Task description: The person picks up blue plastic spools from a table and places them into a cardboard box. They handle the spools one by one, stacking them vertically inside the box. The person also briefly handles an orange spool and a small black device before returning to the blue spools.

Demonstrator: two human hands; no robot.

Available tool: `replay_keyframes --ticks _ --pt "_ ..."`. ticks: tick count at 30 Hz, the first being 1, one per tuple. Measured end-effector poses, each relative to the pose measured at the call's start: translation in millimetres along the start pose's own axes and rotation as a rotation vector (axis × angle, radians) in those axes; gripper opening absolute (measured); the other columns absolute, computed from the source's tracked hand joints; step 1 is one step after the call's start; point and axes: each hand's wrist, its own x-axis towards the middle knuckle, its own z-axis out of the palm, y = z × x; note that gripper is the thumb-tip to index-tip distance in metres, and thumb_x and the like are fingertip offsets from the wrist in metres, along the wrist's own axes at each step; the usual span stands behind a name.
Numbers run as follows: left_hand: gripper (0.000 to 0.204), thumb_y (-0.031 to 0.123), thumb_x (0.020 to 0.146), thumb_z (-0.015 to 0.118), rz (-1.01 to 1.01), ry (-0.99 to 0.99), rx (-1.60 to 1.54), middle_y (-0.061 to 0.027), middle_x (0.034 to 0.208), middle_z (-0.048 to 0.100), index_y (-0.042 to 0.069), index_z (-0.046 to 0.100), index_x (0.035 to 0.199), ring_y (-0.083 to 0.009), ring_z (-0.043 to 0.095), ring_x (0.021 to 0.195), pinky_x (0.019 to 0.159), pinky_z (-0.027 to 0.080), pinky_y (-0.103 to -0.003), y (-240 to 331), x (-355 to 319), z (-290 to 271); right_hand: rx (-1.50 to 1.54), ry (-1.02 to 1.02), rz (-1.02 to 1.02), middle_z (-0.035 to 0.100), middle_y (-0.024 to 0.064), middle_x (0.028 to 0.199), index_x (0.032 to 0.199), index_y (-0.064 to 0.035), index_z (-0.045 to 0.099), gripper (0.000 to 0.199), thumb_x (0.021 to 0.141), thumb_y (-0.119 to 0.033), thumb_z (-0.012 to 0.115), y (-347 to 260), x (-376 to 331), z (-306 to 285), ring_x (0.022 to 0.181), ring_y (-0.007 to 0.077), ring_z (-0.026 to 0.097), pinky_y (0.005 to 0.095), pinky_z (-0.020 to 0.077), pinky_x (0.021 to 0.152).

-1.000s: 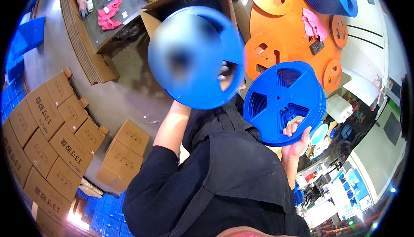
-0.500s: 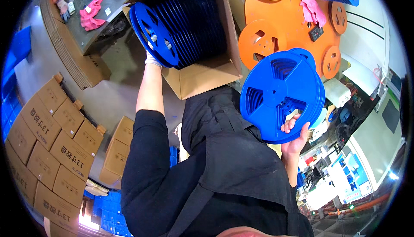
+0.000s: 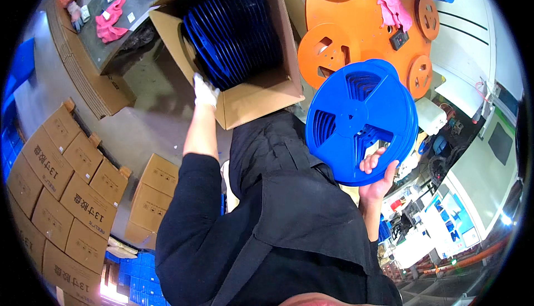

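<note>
A stack of several blue plastic reels (image 3: 361,116) is held at my right side. My right hand (image 3: 379,179) grips its lower edge, the fingers curled through a window in the front reel. My left hand (image 3: 205,93), in a white glove, is at the near left edge of an open cardboard box (image 3: 256,101). Its fingers look stretched out and partly apart, with no reel in them; whether they press on the cardboard I cannot tell. Inside the box more blue reels (image 3: 236,33) stand on edge in a close row, tilted a little at the left end.
An orange round table (image 3: 356,28) beyond the held stack bears orange reels (image 3: 327,54), a pink cloth (image 3: 394,10) and a small black device (image 3: 399,39). Stacked cartons (image 3: 72,189) stand at left. A grey workbench (image 3: 103,47) with another pink cloth (image 3: 111,22) is at far left.
My left hand has let go of the blue reels at the box's left end and drawn back toward me. Those reels now sit inside the box. My right hand still grips its stack.
</note>
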Motion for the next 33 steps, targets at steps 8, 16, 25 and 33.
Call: replay_keyframes --ticks 8,16,25,33 --pt "0.068 0.054 0.094 0.043 -0.082 -0.095 0.231 -0.0141 0.151 0.028 0.014 0.029 0.146 -0.0307 0.025 0.140 0.112 0.022 -0.049 -65.3 -62.1 -30.4 0.324 -0.211 -0.106 0.040 -0.0017 0.067 0.111 -0.0013 0.049 0.050 0.094 -0.049 0.052 -29.1 24.3 -15.5 0.054 0.0077 0.039 0.0238 0.0339 0.053" --pt "0.059 0.048 0.092 0.052 0.085 -0.413 0.284 -0.0139 0.141 0.043 0.014 0.041 0.140 -0.0322 0.038 0.132 0.109 0.029 -0.046 -25.7 -63.7 21.2 0.656 -0.361 -0.089 0.038 -0.0033 0.062 0.099 -0.0045 0.045 0.038 0.094 -0.040 0.057 -24.3 43.3 -27.6 0.048 0.0065 0.037 0.0232 0.0318 0.048" --pt "0.061 0.043 0.093 0.053 0.196 -0.549 0.365 -0.0178 0.142 0.041 0.009 0.039 0.142 -0.0319 0.037 0.132 0.111 0.027 -0.045 -6.1 -109.6 95.2 0.891 -0.451 -0.126 0.038 -0.0032 0.059 0.095 -0.0043 0.044 0.038 0.095 -0.041 0.055 -16.6 49.2 -33.2 0.044 0.0048 0.037 0.0219 0.0310 0.044" --pt "0.048 0.034 0.098 0.049 0.292 -0.646 0.300 -0.0156 0.136 0.049 0.007 0.044 0.138 -0.0310 0.046 0.127 0.108 0.035 -0.043 -2.8 -148.1 128.8 1.006 -0.417 -0.124 0.038 -0.0031 0.060 0.097 -0.0048 0.044 0.036 0.095 -0.039 0.056 -16.7 55.1 -31.5 0.045 0.0055 0.038 0.0219 0.0300 0.045"
